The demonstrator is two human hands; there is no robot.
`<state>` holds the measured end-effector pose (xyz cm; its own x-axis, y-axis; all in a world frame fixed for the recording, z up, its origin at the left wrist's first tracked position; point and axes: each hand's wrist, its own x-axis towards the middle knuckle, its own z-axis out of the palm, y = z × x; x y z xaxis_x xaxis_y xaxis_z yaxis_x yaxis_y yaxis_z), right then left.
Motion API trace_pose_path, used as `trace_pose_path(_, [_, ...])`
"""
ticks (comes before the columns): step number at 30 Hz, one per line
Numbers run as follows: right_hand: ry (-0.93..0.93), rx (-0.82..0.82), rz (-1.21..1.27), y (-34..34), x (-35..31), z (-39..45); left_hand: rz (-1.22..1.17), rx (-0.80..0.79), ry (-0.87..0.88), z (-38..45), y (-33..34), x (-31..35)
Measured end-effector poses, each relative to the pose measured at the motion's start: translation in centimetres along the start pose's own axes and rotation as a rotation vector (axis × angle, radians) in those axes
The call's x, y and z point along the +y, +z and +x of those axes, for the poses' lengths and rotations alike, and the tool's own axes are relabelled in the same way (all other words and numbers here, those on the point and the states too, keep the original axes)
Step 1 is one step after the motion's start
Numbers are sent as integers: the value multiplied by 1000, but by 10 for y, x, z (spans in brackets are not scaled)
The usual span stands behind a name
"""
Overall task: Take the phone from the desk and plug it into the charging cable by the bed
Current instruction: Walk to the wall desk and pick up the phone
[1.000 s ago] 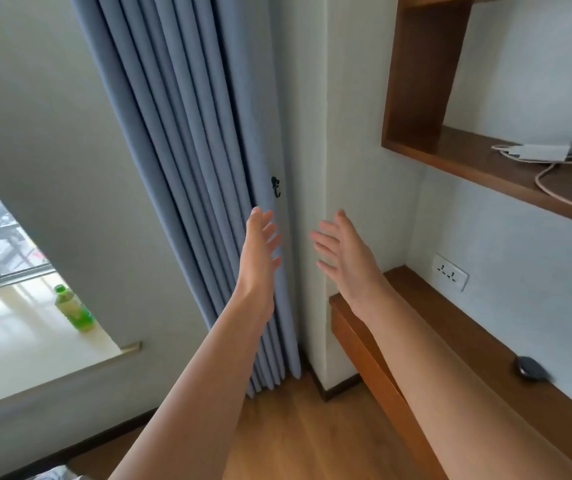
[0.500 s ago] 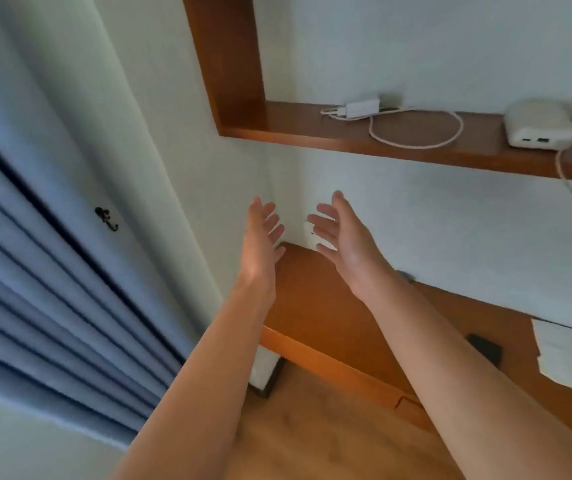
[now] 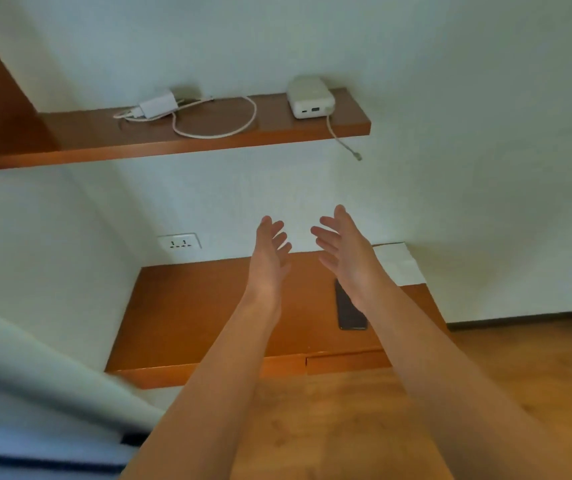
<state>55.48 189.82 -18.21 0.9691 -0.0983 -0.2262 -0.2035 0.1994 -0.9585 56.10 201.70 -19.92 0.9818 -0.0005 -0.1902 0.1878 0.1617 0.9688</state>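
Reaching forward over the counter (image 3: 191,306), the left hand (image 3: 270,251) and right hand (image 3: 343,251) are both spread and empty, palms turned inward, probably readying a pickup. The phone (image 3: 348,311) lies flat on the counter, partly hidden under the right wrist. White paper (image 3: 398,265) sits just beyond it. Above, a shelf (image 3: 208,140) carries a charger (image 3: 158,106), looped cable (image 3: 215,131) and power bank (image 3: 308,97); nothing blocks the reach.

The table (image 3: 187,313) and the shelf (image 3: 104,140) are a warm orange-brown wood. The phone (image 3: 348,313) is dark grey. The charger (image 3: 158,106), its looped cable (image 3: 215,133), the power bank (image 3: 308,97) and the wall socket (image 3: 179,241) are white. The floor (image 3: 346,427) shows light wood grain.
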Motion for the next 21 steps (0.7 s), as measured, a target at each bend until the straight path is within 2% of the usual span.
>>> trace_pose_path(6, [57, 39, 33, -47, 7, 5, 9, -21, -98, 4, 43, -25])
trace_pose_path(10, [93, -3, 34, -71, 15, 11, -8, -21, -158, 9, 61, -40])
trace_pose_path(14, [155, -60, 47, -90, 31, 21, 44, 60, -181, 13, 73, -61])
trace_pose_path(21, [297, -136, -87, -112, 74, 46, 168, 168, -302, 26, 71, -106])
